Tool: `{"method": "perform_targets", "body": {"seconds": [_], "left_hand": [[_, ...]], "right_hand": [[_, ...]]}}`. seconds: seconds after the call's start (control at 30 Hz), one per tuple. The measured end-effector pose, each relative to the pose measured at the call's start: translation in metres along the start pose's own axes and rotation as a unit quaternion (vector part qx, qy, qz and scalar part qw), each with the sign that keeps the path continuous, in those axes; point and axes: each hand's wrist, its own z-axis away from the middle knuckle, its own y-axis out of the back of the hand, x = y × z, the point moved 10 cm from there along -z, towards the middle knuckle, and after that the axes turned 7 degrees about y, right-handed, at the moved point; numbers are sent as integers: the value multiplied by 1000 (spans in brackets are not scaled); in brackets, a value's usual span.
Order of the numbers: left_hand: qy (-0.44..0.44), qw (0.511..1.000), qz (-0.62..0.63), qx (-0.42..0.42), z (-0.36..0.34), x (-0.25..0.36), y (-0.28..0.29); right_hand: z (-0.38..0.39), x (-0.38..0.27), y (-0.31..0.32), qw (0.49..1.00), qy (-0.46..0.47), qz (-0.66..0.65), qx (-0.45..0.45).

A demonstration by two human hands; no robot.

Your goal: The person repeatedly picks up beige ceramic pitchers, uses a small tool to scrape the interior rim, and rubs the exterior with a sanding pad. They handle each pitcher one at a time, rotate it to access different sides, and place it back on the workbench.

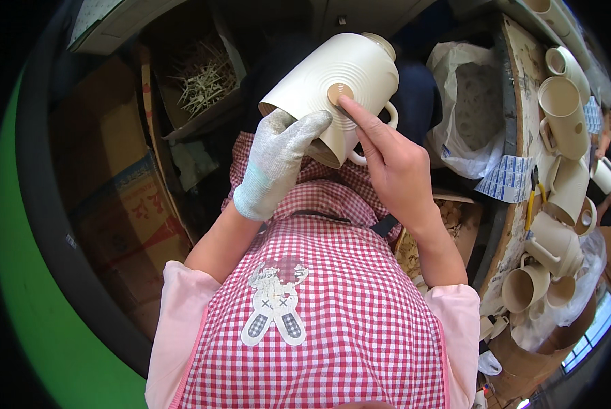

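A cream jug shell [319, 75] with concentric ridges and a side handle lies tilted over my lap, its open, cut-looking bottom toward the lower left. My left hand [275, 153], in a grey-white knit glove, grips it at that open rim, the thumb on the outside; its other fingers are partly hidden. A round tan patch [339, 91] sits in the centre of the ridges. My bare right hand [394, 153] has its index finger pressed on the patch's edge, the other fingers curled under. A thin dark edge shows below that finger; what it belongs to is unclear.
Several cream jugs [563, 123] crowd the worn bench [516, 82] at right, beside yellow-handled pliers [531, 198] and a blue-and-white label sheet [506, 178]. A clear plastic bag [465, 116] hangs at its edge. Cardboard boxes stand at left, one holding thin sticks [206, 78].
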Motion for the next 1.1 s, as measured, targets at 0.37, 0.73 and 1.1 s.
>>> {"method": "perform_targets", "body": {"seconds": [0.37,0.73,1.1], "left_hand": [[-76,988,-129,47,5,15,-20],[-213,939,-261,72,0,22,-25],[-57,995,-74,18,26,27,35]], "right_hand": [[8,-20,16,970,-7,242,8],[10,-25,-1,949,-36,313,31],[16,111,72,904,-274,-225,238]]}}
